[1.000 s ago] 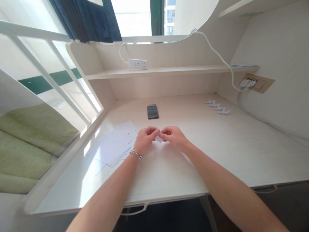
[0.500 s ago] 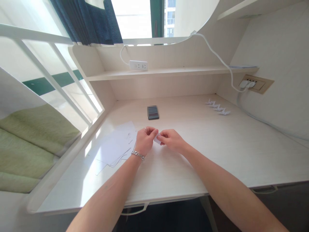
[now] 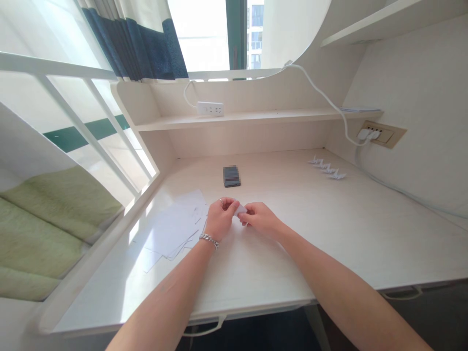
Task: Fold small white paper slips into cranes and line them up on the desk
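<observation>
A small folded piece of white paper (image 3: 240,210) is held between my two hands above the desk. My left hand (image 3: 221,217), with a ring and a chain bracelet, pinches its left side between thumb and fingers. On the right side, my right hand (image 3: 259,217) grips the paper, its thumb and fingers closed together. The fingers cover much of the paper, so its full shape is hidden. Several white folded paper cranes (image 3: 329,169) stand in a row at the back right of the desk. Loose white paper sheets (image 3: 175,222) lie left of my left hand.
A dark phone (image 3: 231,176) lies on the desk (image 3: 321,234) beyond my hands. On the shelf (image 3: 252,118) behind sits a white power strip (image 3: 210,108). A white cable (image 3: 329,100) runs to the wall socket (image 3: 387,135) at right. White bed rails (image 3: 80,131) border the left side.
The camera view has tilted up slightly, so everything sits lower. The paper piece has turned a little between my fingers, and my right-hand fingers have shifted on it.
</observation>
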A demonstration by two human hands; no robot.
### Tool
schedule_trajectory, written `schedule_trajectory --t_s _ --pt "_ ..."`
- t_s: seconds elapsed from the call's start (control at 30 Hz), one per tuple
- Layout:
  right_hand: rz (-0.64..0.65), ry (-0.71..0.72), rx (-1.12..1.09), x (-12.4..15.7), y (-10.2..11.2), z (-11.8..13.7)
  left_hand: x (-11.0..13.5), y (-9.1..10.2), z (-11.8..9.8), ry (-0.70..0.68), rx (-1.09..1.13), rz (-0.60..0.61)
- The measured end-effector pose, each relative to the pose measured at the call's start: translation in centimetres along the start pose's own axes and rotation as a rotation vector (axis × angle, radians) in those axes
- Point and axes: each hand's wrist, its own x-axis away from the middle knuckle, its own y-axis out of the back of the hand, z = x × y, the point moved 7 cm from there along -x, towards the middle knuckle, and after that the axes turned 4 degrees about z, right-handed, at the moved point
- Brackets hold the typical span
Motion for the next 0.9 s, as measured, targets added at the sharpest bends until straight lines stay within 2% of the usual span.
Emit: schedule_trajectory --t_s 0.13,0.27,0.5,0.7,0.9 --pt "-0.014 -0.005 -0.042 -0.1 0.2 -0.1 0.2 -0.4 0.0 0.030 0.062 0.064" --pt "-0.006 -0.017 -0.028 -0.2 0.3 -0.4 0.5 -0.9 -0.4 0.031 -0.004 0.163" --pt "0.055 -0.059 0.007 0.2 -0.3 0.2 0.5 -0.5 -0.5 0.016 0.040 0.133" --pt "0.088 -0.065 0.036 0.2 -0.6 -0.1 0.1 0.4 -0.1 0.054 0.150 0.028" --pt "0.041 0.006 -0.046 0.2 -0.2 0.1 0.4 -0.2 -0.4 0.062 0.075 0.084"
